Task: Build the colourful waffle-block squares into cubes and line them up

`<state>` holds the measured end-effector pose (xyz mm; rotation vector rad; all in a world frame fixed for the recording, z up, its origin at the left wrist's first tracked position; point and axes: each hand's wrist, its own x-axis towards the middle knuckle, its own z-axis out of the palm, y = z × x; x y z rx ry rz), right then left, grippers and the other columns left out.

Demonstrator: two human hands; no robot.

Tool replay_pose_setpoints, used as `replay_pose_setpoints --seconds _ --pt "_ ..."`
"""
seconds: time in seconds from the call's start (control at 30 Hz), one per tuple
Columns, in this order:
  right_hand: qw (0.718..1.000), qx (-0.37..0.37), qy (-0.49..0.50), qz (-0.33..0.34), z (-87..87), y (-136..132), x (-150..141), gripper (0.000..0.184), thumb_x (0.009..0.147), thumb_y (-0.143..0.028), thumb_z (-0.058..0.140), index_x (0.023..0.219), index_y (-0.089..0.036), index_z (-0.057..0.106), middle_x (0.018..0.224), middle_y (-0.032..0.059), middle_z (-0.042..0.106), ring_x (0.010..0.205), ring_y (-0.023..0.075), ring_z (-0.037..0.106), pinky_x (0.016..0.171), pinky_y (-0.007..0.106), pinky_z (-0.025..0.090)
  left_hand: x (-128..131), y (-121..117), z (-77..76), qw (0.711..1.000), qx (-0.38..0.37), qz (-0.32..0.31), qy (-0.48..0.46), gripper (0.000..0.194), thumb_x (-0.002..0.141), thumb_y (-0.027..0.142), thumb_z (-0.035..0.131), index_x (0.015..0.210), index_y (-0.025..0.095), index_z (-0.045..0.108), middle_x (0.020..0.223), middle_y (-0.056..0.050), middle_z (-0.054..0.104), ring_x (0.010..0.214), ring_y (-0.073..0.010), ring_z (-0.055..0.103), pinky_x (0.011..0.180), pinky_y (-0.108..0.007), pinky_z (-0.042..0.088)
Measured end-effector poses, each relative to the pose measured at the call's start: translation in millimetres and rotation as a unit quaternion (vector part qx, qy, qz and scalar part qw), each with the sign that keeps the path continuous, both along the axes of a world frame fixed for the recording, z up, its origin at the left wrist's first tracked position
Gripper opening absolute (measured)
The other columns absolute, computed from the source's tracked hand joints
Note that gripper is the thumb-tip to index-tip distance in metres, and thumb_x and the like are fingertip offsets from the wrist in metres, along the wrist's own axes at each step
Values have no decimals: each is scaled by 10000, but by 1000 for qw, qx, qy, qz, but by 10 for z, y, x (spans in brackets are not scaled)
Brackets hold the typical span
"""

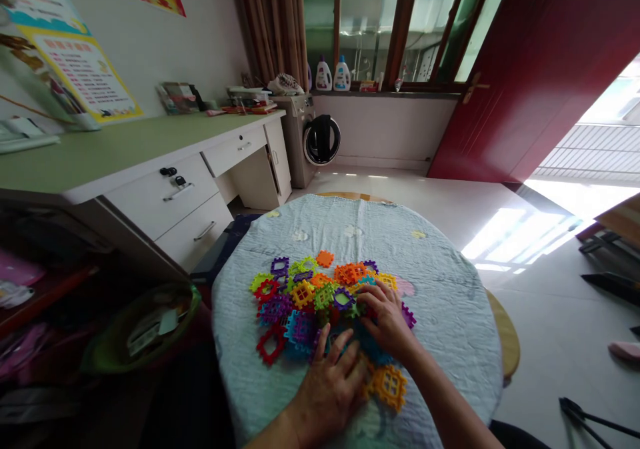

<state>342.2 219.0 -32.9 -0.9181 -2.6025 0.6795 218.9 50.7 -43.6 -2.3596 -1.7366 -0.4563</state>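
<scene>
A heap of colourful plastic interlocking building pieces (303, 293), square with notched edges and some with window-like openings, lies on the cloth-covered round table (450, 309). My left hand (333, 375) rests at the heap's near side, its fingers apart over blue pieces; a yellow-orange window piece (390, 387) lies to its right. At the heap's right side is my right hand (384, 312), fingers bent but apart, touching pieces near a purple frame piece (343, 299) and a green one. What lies under both palms is hidden. A single orange piece (325, 259) sits at the far edge.
A long desk with drawers (165, 182) stands to the left, beside a washing machine (300, 142) with its door open. A green bin (145, 329) is at the lower left. Wooden stool edges (504, 335) show beyond the table. A red door (520, 69) stands at the right.
</scene>
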Motion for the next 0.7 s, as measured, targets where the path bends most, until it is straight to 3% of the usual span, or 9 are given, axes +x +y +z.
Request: replay_pose_setpoints --seconds 0.1,0.2,0.33,0.4,0.47,0.53,0.63,0.7 --pt "1000 21 -2 7 24 1 14 253 689 -142 541 859 -287 659 1235 -9 608 1332 296 326 1101 553 201 -129 -27 -2 1000 17 23 -1 371 890 406 512 1220 252 579 1282 -47 592 1319 -255 393 1183 -532 4" --pt "999 37 25 -8 50 57 67 206 673 -111 507 771 -257 613 1147 -1 644 1281 277 393 1103 539 191 -202 -50 7 998 30 50 -10 329 902 350 497 1207 267 587 1247 -36 611 1292 -240 429 1185 -532 34" --pt "986 18 115 -119 52 191 148 136 788 -239 482 854 -239 600 986 56 663 1060 255 550 1027 485 336 -295 -25 64 989 57 136 -30 325 907 204 462 1199 254 598 1218 -45 626 1240 -218 487 1174 -501 174" --pt "976 -30 148 -159 42 241 165 200 845 -339 457 939 -232 597 941 64 661 941 239 588 929 431 427 -371 4 103 978 73 191 -48 343 903 168 451 1206 241 596 1234 -61 617 1236 -221 490 1153 -492 236" --pt "971 -47 158 -172 37 250 145 279 865 -386 446 1050 -231 587 955 68 665 937 239 596 908 421 445 -455 37 130 967 82 235 -60 351 897 176 463 1220 235 589 1281 -83 586 1265 -245 462 1131 -511 271" --pt "977 -2 142 -161 44 211 82 357 854 -395 481 1162 -241 573 1103 87 648 1086 267 558 998 470 387 -522 72 132 960 79 261 -58 364 889 236 500 1245 232 575 1348 -104 533 1317 -292 399 1111 -551 286" --pt "990 78 71 -90 70 79 -74 518 804 -403 577 1307 -286 526 1407 77 491 1360 330 328 1127 577 159 -558 126 85 959 50 274 -49 491 862 392 553 1327 240 518 1423 -130 450 1363 -361 310 1076 -610 296" --pt "997 75 21 -28 88 -25 -187 639 777 -382 619 1389 -305 456 1466 60 443 1419 345 217 1139 609 35 -542 156 47 964 24 262 -45 542 844 441 567 1349 258 500 1436 -134 431 1362 -375 303 1066 -627 293"
